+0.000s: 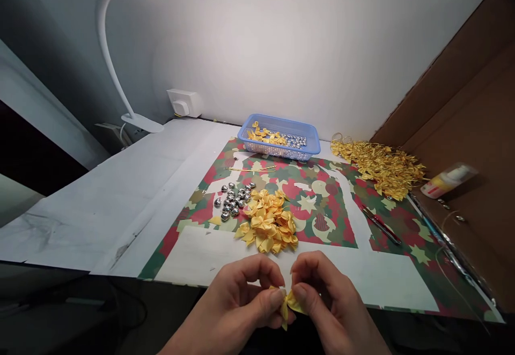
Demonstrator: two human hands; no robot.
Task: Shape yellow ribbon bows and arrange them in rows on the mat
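Note:
A small yellow ribbon bow (285, 312) is pinched between my two hands at the table's front edge. My left hand (245, 296) grips its left side between thumb and fingers. The thumb and forefinger of my right hand (322, 293) hold its right side. Parts of the bow are covered by the fingers. Just beyond my hands lies a pile of yellow ribbon bows (267, 223). To the left of that pile sit several silver jingle bells (231, 202).
A blue plastic basket (309, 148) holds more bows and bells. Strung yellow bows (382, 167) are heaped at the right, near a bottle (446, 182) and tweezers (380, 225). Gold ties (251, 169) lie on the patterned sheet. A white lamp (110, 54) stands left; cardboard (462, 87) walls the right.

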